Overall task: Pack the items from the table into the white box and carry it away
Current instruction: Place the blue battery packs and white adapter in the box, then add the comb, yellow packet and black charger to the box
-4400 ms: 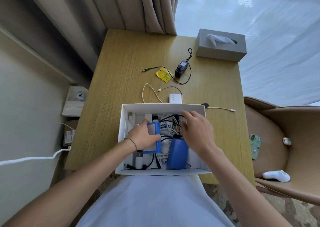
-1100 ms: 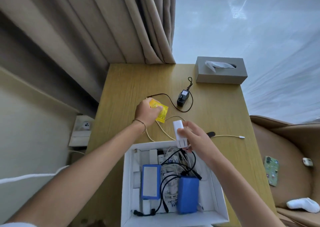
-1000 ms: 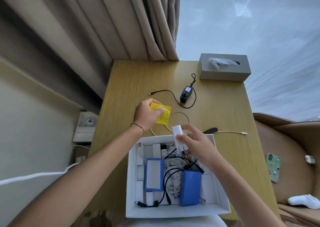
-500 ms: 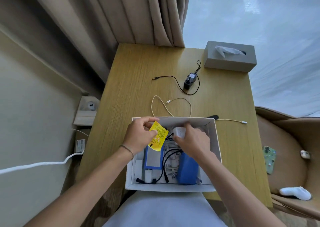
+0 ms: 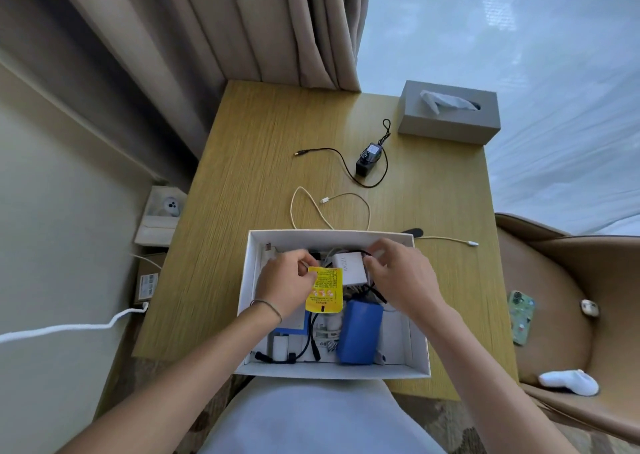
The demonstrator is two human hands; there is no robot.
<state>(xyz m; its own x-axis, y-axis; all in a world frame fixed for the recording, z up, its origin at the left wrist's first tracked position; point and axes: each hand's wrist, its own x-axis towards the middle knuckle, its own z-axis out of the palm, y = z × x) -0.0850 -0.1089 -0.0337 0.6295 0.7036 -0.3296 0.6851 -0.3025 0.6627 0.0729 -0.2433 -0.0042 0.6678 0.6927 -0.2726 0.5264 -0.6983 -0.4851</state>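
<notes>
The white box (image 5: 419, 349) sits at the near edge of the wooden table (image 5: 249, 183), holding a blue pack (image 5: 358, 332), black cables and small white parts. My left hand (image 5: 287, 287) pinches a yellow packet (image 5: 325, 291) over the box's middle. My right hand (image 5: 405, 277) grips a white charger block (image 5: 349, 266) inside the box near its far wall. On the table behind the box lie a pale cable (image 5: 329, 208) and a black power adapter (image 5: 369, 159) with its thin cord.
A grey tissue box (image 5: 450, 114) stands at the far right corner. Another pale cable end (image 5: 450, 240) trails right of the box. A tan chair (image 5: 561, 280) at the right carries a phone (image 5: 521, 315). Curtains hang behind the table.
Both hands came back from the table to the box: the left with the yellow packet, the right with the white charger block, now lowered inside the box.
</notes>
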